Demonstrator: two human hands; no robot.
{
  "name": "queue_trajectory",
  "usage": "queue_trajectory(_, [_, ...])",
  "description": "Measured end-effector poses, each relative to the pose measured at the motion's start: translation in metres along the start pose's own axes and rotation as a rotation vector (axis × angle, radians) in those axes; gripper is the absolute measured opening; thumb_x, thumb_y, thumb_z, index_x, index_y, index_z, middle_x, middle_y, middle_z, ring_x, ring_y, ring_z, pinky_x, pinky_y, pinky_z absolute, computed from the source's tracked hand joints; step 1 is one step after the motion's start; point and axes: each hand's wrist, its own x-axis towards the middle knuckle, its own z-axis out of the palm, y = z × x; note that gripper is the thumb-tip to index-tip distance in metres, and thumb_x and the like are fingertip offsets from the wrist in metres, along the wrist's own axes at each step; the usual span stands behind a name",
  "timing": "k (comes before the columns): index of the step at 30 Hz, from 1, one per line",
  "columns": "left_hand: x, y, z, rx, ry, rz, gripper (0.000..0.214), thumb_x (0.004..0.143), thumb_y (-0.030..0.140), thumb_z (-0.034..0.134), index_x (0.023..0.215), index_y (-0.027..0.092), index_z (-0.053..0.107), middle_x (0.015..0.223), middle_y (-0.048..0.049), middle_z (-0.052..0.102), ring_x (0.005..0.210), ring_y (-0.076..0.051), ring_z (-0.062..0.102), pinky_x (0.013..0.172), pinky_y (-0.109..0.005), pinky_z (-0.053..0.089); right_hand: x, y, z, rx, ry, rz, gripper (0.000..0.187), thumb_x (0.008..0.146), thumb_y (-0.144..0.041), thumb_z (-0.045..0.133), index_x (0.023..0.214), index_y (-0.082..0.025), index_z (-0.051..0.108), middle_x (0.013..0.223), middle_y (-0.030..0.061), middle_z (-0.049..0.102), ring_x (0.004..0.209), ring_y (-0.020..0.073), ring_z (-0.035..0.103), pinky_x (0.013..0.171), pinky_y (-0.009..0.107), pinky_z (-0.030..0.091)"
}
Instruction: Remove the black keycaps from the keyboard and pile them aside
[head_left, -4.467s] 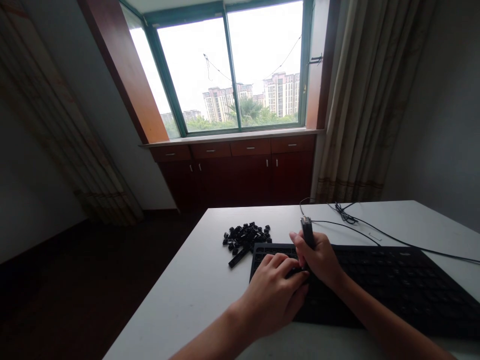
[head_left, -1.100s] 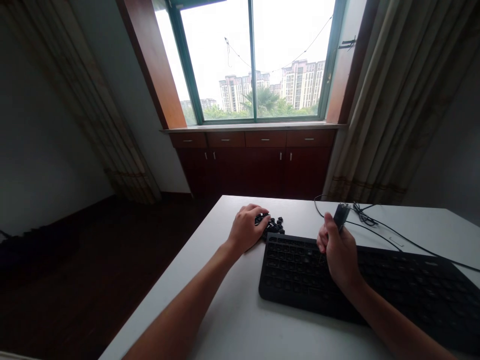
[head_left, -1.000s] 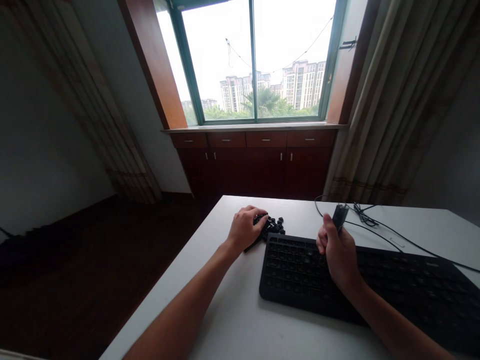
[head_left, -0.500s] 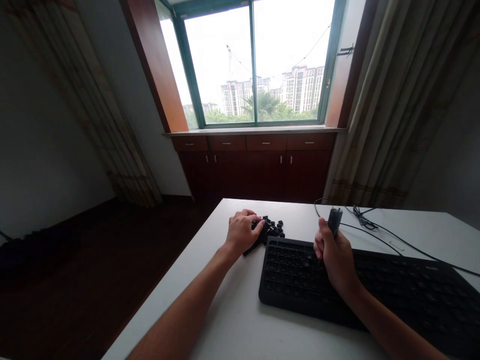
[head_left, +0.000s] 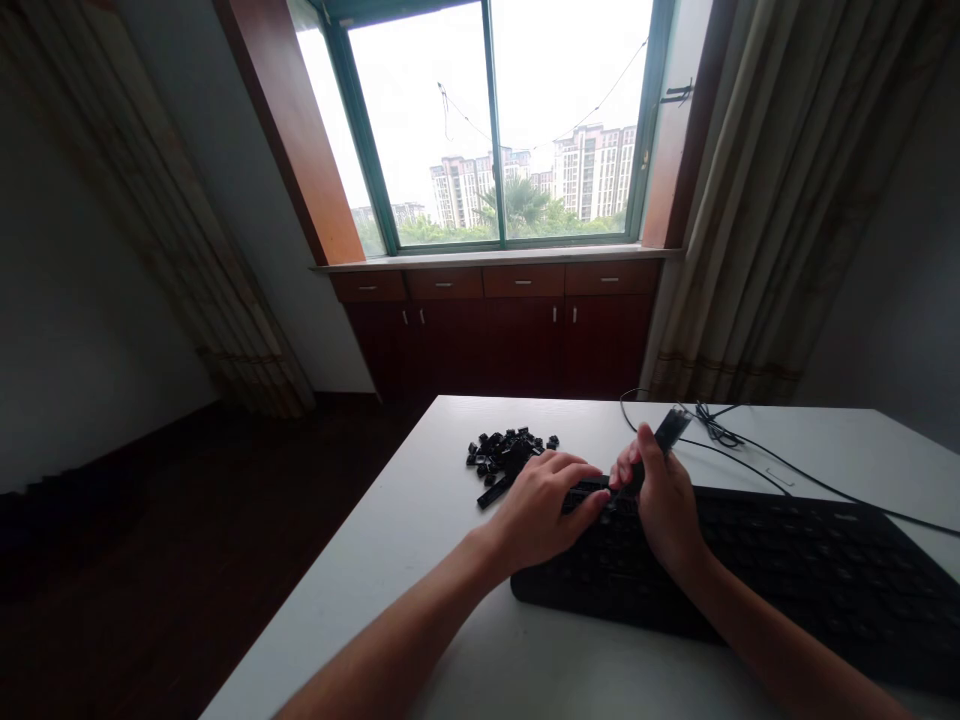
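A black keyboard (head_left: 780, 560) lies across the table. Bare sockets show in its left part. Above that part, my right hand (head_left: 667, 500) is closed around a dark tool (head_left: 673, 428) with a translucent upper end, tilted to the right; its lower end is hidden. My left hand (head_left: 544, 505) reaches over the keyboard's left end, thumb and fingertips drawn together beside the right hand's fingers. Something small and dark seems to be between them, too dark to make out. Left of the keyboard lies a pile of loose black keycaps (head_left: 495, 450), with a long keycap (head_left: 493, 492) in front.
A black cable (head_left: 724, 435) lies coiled behind the keyboard and runs off to the right. Close to it is a thin bent wire (head_left: 778, 477). The white table (head_left: 390, 560) has its left edge beside my left arm. Cabinets (head_left: 521, 340) stand below the window.
My left hand has moved right, from the keycap pile to my right hand over the keyboard. The tool in my right hand now leans further right. The view has shifted slightly.
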Motion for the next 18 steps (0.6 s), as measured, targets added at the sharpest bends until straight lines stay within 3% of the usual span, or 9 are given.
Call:
queue_trajectory(5, [-0.0013, 0.0098, 0.0069, -0.092, -0.098, -0.038, 0.028, 0.099, 0.037, 0.061, 0.122, 0.022, 0.066, 0.119, -0.0044, 0.074, 0.109, -0.024, 0.067, 0.098, -0.038, 0.045, -0.0009, 0.0017, -0.0004, 0.038, -0.033, 0.018, 0.044, 0.097, -0.058, 0.054, 0.071, -0.023, 0.053, 0.061, -0.0027, 0.056, 0.059, 0.0162, 0.053, 0.064, 0.03, 0.046])
queue_trajectory(11, [-0.0005, 0.0045, 0.0069, -0.158, -0.067, -0.083, 0.022, 0.1, 0.032, 0.06, 0.118, 0.023, 0.07, 0.108, -0.0032, 0.076, 0.098, -0.021, 0.068, 0.092, -0.034, 0.046, 0.0021, 0.0075, -0.0057, 0.047, -0.045, 0.012, 0.041, 0.097, -0.054, 0.054, 0.072, -0.022, 0.06, 0.064, -0.0004, 0.058, 0.061, 0.0173, 0.054, 0.064, 0.03, 0.046])
queue_trajectory(18, [-0.0006, 0.0075, 0.0073, -0.137, -0.091, -0.072, 0.021, 0.098, 0.032, 0.064, 0.115, 0.022, 0.07, 0.109, -0.0043, 0.075, 0.099, -0.022, 0.067, 0.093, -0.035, 0.046, 0.0015, 0.0077, -0.0069, 0.187, -0.119, 0.055, 0.038, 0.095, -0.051, 0.051, 0.071, -0.022, 0.06, 0.066, 0.0001, 0.057, 0.062, 0.0176, 0.054, 0.065, 0.031, 0.047])
